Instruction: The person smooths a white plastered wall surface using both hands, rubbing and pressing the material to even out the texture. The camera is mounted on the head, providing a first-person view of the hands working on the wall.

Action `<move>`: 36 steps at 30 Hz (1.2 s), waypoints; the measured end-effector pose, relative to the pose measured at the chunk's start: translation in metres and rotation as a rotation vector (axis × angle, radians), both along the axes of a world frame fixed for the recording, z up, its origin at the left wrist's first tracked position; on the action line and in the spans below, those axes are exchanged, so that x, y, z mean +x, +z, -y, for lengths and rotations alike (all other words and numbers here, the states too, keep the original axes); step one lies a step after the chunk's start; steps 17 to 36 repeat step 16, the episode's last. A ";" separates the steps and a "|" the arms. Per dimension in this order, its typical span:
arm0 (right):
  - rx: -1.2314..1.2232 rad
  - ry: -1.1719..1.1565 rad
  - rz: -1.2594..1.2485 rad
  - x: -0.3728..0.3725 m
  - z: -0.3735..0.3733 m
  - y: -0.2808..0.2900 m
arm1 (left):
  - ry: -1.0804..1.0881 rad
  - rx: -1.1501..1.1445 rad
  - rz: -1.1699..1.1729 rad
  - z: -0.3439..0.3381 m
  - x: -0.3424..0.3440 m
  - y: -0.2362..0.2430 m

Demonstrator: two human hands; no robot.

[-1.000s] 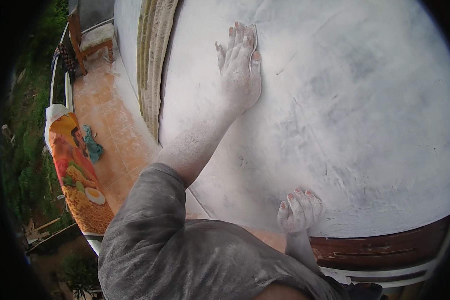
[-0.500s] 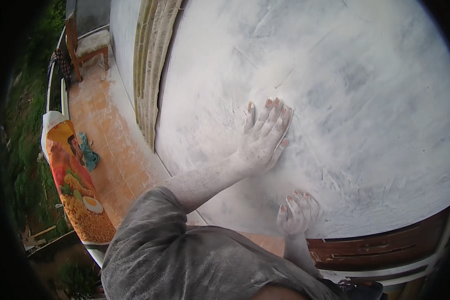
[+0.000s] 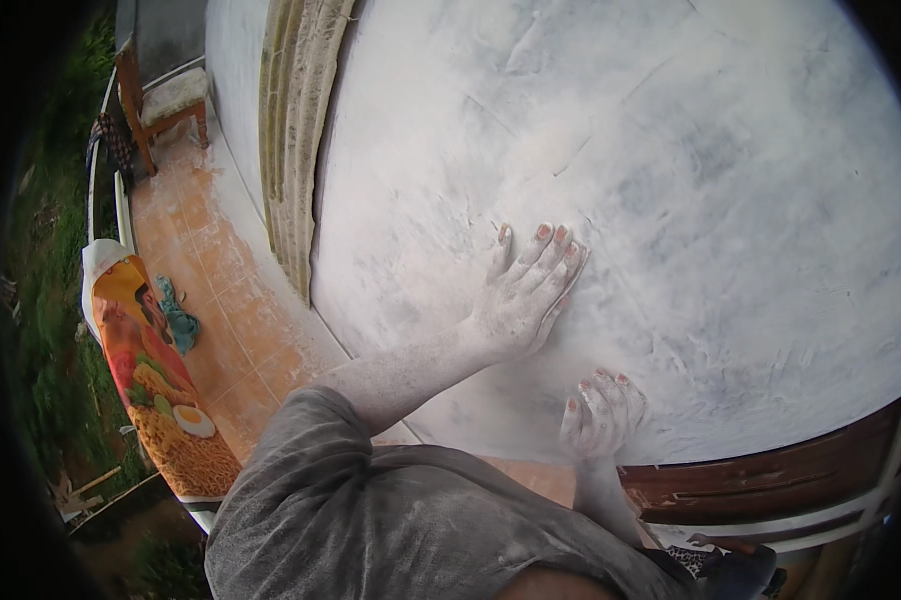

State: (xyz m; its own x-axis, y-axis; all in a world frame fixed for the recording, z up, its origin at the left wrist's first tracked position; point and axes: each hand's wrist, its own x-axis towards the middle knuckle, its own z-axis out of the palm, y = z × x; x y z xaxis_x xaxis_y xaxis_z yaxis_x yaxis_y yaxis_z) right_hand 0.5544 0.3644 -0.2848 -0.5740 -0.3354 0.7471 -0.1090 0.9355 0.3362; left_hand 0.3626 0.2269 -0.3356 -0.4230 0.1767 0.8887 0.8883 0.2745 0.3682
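A pale, dusty plastered wall fills the view beside an orange-tiled walkway, and the left hand lies flat on it, fingers spread and gripping nothing, up-left of the right hand, likewise splayed empty just below.

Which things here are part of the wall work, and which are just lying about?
In use: left hand flat on the white wall; right hand also touching it.
Lying about: wooden chair, printed banner, teal cloth on the tiled floor.
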 end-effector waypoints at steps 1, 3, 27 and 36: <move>-0.008 -0.012 0.021 0.003 0.000 0.000 | -0.005 -0.086 -0.057 0.006 0.009 -0.025; -0.001 0.009 -0.013 -0.002 0.003 0.001 | 0.075 -0.264 0.038 0.034 0.001 -0.052; -0.563 0.316 0.522 -0.015 0.042 -0.041 | -0.691 1.253 1.345 0.174 -0.033 -0.091; -0.563 0.316 0.522 -0.015 0.042 -0.041 | -0.691 1.253 1.345 0.174 -0.033 -0.091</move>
